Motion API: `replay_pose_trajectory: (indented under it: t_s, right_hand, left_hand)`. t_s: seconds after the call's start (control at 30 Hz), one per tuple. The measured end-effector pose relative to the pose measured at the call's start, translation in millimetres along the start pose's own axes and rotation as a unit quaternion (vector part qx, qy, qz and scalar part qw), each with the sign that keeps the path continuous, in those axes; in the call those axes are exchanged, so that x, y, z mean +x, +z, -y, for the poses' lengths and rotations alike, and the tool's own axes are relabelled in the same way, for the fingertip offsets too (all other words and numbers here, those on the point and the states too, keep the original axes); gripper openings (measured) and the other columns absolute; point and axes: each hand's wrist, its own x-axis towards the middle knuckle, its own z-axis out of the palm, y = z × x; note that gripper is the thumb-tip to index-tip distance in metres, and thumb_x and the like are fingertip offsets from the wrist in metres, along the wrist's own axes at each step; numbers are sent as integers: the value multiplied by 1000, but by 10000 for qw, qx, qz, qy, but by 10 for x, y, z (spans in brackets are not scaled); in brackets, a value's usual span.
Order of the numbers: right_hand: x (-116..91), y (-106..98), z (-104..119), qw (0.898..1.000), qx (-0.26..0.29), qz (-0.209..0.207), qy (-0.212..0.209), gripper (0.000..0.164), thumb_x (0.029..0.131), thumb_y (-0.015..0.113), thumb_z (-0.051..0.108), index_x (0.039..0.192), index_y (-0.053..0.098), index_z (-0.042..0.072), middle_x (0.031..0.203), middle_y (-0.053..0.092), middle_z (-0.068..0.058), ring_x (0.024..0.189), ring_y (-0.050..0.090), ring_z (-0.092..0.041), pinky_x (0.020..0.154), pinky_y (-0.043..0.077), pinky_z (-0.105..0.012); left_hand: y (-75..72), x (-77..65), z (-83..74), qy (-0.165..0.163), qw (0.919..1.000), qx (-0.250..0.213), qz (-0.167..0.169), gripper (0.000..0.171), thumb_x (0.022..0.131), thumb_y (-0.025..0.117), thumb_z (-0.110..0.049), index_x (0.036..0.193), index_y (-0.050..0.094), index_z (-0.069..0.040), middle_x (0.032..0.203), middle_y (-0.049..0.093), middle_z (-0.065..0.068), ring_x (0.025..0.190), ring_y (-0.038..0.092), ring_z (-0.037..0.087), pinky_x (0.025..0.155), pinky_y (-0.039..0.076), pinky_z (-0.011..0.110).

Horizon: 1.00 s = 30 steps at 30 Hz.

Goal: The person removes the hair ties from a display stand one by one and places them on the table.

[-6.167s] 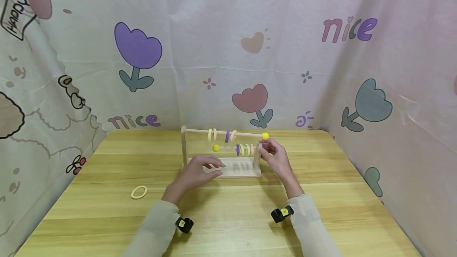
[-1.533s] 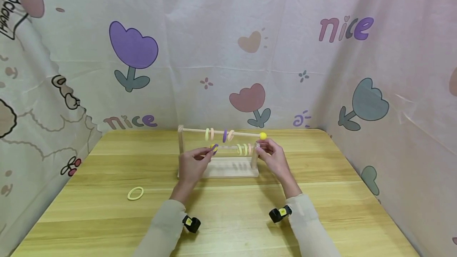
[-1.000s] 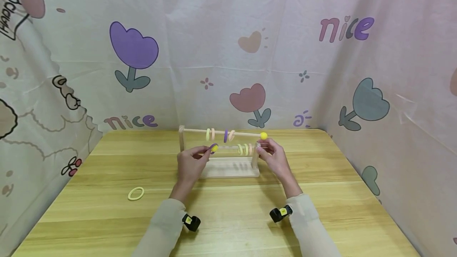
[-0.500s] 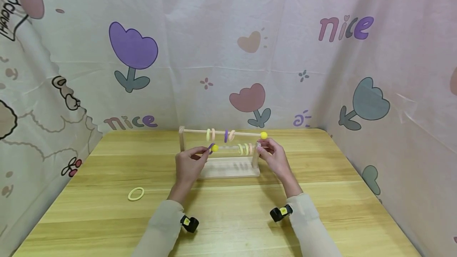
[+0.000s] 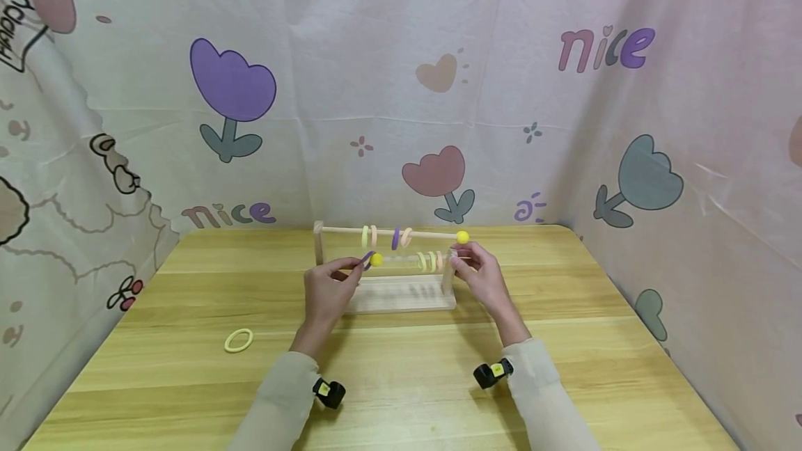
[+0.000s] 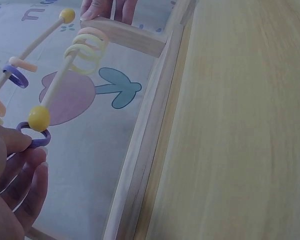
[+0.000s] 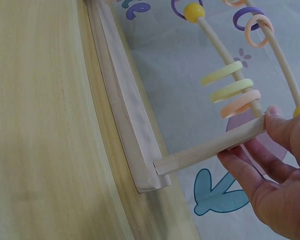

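Observation:
My left hand [image 5: 327,292] pinches a purple ring [image 6: 41,143] between thumb and fingers. The ring is at the yellow ball [image 5: 376,259] on the left end of the lower rod [image 6: 57,89], just beyond its tip in the head view. Two pale yellow rings [image 7: 231,90] and a peach ring [image 7: 240,104] hang on that rod near its right end. My right hand [image 5: 485,278] grips the top of the short right post [image 7: 210,146] of the wooden rack, where the lower rod is fixed.
The upper rod [image 5: 432,235] carries a pale yellow, a purple and two peach rings, with a yellow ball [image 5: 462,237] at its right end. The rack's base [image 5: 401,303] stands on the wooden table. A loose pale yellow ring [image 5: 239,340] lies on the left.
The purple ring hung beside the other rings on the lower rod; my left hand, then loose, has taken it leftward past the ball. My right hand stays on the post.

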Motion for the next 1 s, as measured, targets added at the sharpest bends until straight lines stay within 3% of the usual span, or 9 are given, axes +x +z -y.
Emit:
replay_pose_trajectory:
  t_s: [0.27,1.0]
  right_hand:
    - [7,3,-2,10000,-37,-42,39,27,102,63,5,127,63,-2,127,63,-25,112,64,-26,93,63,-37]
    - [-10,7,8,9999,49,-14,98,29,101,63,5,129,62,-4,127,62,-27,110,64,-25,94,63,-36]
  left_hand:
    - [-25,-6,-22,50,10000,-21,8,6,86,81,-6,92,83,-5,87,80,15,54,65,9,48,52,18]
    - [-105,-65,-8,129,9999,97,-21,5,86,82,-7,91,83,-5,85,80,11,53,60,10,47,51,20]
